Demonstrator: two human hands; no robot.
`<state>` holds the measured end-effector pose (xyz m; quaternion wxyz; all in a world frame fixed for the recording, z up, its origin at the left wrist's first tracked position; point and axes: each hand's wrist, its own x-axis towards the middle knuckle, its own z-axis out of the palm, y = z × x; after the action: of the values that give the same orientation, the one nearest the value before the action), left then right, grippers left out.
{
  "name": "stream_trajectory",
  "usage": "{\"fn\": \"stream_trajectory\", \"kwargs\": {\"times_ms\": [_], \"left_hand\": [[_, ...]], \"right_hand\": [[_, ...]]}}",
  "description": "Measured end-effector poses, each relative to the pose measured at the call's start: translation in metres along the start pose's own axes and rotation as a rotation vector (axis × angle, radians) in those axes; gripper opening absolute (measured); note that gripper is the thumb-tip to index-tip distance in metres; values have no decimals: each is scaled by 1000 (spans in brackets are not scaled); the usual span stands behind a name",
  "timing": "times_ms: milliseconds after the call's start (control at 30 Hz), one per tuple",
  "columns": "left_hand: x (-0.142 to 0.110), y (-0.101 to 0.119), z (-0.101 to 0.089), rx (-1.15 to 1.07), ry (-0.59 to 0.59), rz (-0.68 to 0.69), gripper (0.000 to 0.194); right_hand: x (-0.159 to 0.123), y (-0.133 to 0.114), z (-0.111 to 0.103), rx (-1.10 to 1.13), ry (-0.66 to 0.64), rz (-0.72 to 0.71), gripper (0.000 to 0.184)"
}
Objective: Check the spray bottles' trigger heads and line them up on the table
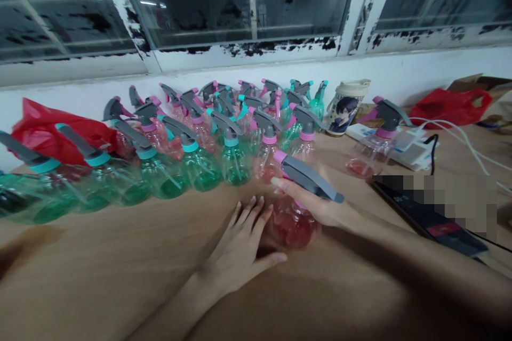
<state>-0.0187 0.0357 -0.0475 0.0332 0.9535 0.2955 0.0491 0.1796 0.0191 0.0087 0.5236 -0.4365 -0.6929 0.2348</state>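
My right hand [316, 203] is closed around the neck of a pink spray bottle [294, 226], just under its grey and pink trigger head. The bottle stands on the table, leaning slightly. My left hand [244, 237] lies beside it with fingers spread, its fingertips near the bottle's left side; I cannot tell whether they touch it. Beyond both hands runs a front row of green spray bottles [202, 170] with teal collars. Another pink spray bottle [269, 157] stands close behind the held one. A lone clear-pink spray bottle [370, 152] stands to the right.
More pink and green spray bottles crowd along the wall. A red plastic bag [64, 128] lies at the left, another red bag [448, 106] at the right. A printed paper cup [346, 106], a white power strip [412, 146] with cables and a dark phone [424, 216] sit at the right.
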Motion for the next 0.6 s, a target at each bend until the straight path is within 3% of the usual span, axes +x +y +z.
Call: {"fn": "stream_trajectory", "kwargs": {"times_ms": [200,600], "left_hand": [[0,2,-3,-7,7,2,78],[0,2,-2,-8,15,3,74]], "right_hand": [[-4,-3,1,91,-14,-19,13],[-3,-3,2,147,-15,36,20]]}}
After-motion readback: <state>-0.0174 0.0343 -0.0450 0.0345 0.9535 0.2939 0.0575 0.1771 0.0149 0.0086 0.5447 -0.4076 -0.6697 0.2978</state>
